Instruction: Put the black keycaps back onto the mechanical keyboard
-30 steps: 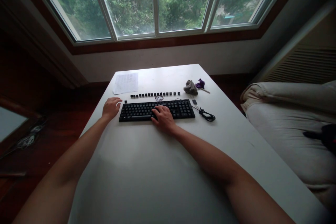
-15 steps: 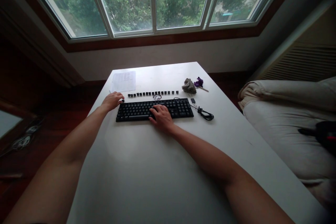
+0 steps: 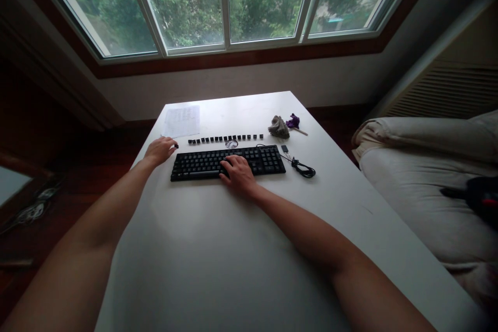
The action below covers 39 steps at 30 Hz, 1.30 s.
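Note:
A black keyboard [image 3: 194, 162] lies across the white table. My left hand [image 3: 159, 150] is just off its upper left corner, with a small black keycap [image 3: 176, 146] pinched at the fingertips. Resting on the middle of the keyboard, my right hand [image 3: 238, 174] has its fingers apart and nothing visible in it; the keys under it are hidden. Behind the keyboard runs a row of several loose black keycaps [image 3: 212, 139]. A small round, shiny object [image 3: 232, 143] lies between that row and the keyboard; its kind is unclear.
A printed paper sheet [image 3: 182, 121] lies at the table's far left. Far right are a crumpled grey cloth [image 3: 279, 127] and a purple cloth item with a stick [image 3: 293, 121]. A coiled black cable [image 3: 304, 169] sits right of the keyboard. A pale sofa [image 3: 408, 176] stands beside the table.
My left hand has moved slightly left, away from the keyboard's corner, with the keycap still in its fingers. My right hand stays on the keyboard. The view has shifted slightly.

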{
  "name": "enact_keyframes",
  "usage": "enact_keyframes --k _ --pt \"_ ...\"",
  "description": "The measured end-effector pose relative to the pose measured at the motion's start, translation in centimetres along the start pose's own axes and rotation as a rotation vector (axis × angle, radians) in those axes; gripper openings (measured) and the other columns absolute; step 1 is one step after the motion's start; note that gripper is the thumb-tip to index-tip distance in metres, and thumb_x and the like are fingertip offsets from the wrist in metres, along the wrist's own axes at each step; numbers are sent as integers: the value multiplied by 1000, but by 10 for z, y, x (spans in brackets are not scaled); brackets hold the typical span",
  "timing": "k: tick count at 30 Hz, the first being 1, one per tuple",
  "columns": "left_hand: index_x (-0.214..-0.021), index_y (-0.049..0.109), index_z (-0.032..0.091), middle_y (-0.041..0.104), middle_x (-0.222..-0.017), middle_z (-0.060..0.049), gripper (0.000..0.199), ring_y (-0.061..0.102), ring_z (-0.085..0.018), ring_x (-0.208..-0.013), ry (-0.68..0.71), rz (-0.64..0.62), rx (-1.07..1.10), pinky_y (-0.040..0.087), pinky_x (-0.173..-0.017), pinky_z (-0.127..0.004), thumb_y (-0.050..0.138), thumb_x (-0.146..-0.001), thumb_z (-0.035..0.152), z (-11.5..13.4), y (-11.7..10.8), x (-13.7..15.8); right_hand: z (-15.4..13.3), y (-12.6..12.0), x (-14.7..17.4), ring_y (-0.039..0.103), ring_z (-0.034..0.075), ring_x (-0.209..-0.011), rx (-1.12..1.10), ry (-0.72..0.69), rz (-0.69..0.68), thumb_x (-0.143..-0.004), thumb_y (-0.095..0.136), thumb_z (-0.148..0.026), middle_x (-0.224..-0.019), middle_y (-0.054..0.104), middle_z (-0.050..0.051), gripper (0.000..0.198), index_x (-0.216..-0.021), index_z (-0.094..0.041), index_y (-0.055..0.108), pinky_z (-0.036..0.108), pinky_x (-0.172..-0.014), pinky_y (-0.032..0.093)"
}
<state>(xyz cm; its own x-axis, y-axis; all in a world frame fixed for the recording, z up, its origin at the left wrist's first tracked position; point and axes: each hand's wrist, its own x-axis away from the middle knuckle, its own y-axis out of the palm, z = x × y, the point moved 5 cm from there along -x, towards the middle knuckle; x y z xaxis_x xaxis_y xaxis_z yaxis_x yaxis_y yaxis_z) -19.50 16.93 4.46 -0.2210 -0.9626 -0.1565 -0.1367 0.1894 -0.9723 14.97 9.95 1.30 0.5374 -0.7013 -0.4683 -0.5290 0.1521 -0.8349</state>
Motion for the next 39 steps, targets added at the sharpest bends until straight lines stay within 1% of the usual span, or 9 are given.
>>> enact_keyframes --k 3,8,12,18,25,30,33,36,39 --pt "-110 71 26 71 -116 -7 27 64 -26 -107 20 -44 39 48 -89 -36 52 -94 37 1 -7 6 0 0 0 46 32 -129 -2 1 5 -93 65 -41 -136 58 15 42 -130 -20 65 48 -113 33" --pt "-106 71 27 71 -112 -5 25 66 -23 -93 104 -158 50 46 -74 -31 54 -92 40 12 -15 14 -1 0 1 46 32 -129 -8 7 2 -93 66 -40 -136 58 15 42 -130 -21 65 49 -112 33" --pt "-107 72 27 71 -112 -4 28 66 -22 -93 161 -222 70 45 -73 -30 51 -93 39 21 -17 22 -1 1 1 46 32 -129 -11 10 3 -93 65 -40 -136 58 15 42 -130 -20 65 49 -112 33" --pt "-109 74 29 72 -117 -3 29 67 -22 -97 177 -196 84 45 -77 -30 50 -94 37 24 -21 28 -2 0 1 46 32 -130 -13 9 2 -93 65 -40 -136 58 15 42 -130 -20 65 49 -113 33" --pt "-95 76 28 75 -111 -3 28 67 -23 -96 125 -188 54 45 -74 -31 49 -94 37 25 -23 29 -3 -1 1 46 32 -129 5 0 4 -92 66 -39 -135 58 15 42 -129 -20 65 48 -112 33" --pt "-103 74 29 74 -110 -3 27 67 -22 -95 86 -127 56 43 -70 -30 49 -95 38 32 -24 32 -2 0 2 46 32 -129 0 5 2 -93 65 -40 -135 58 15 41 -129 -20 65 49 -112 33" --pt "-101 71 28 74 -106 -4 27 67 -22 -89 55 -94 71 41 -68 -30 47 -96 39 34 -23 35 -2 0 2 46 32 -129 1 6 -3 -93 66 -39 -136 58 15 41 -130 -21 64 49 -112 34" --pt "-99 71 26 74 -104 -5 28 67 -22 -87 39 -87 107 43 -71 -32 46 -97 40 34 -20 40 -2 0 2 46 32 -130 1 4 -1 -93 66 -39 -137 58 15 41 -130 -21 64 49 -112 34" --pt "-104 70 26 74 -102 -4 27 67 -21 -85 25 -96 188 46 -74 -31 49 -95 40 30 -16 45 -3 0 2 46 32 -129 -1 3 -3 -93 66 -39 -136 58 15 41 -129 -21 65 49 -112 34"
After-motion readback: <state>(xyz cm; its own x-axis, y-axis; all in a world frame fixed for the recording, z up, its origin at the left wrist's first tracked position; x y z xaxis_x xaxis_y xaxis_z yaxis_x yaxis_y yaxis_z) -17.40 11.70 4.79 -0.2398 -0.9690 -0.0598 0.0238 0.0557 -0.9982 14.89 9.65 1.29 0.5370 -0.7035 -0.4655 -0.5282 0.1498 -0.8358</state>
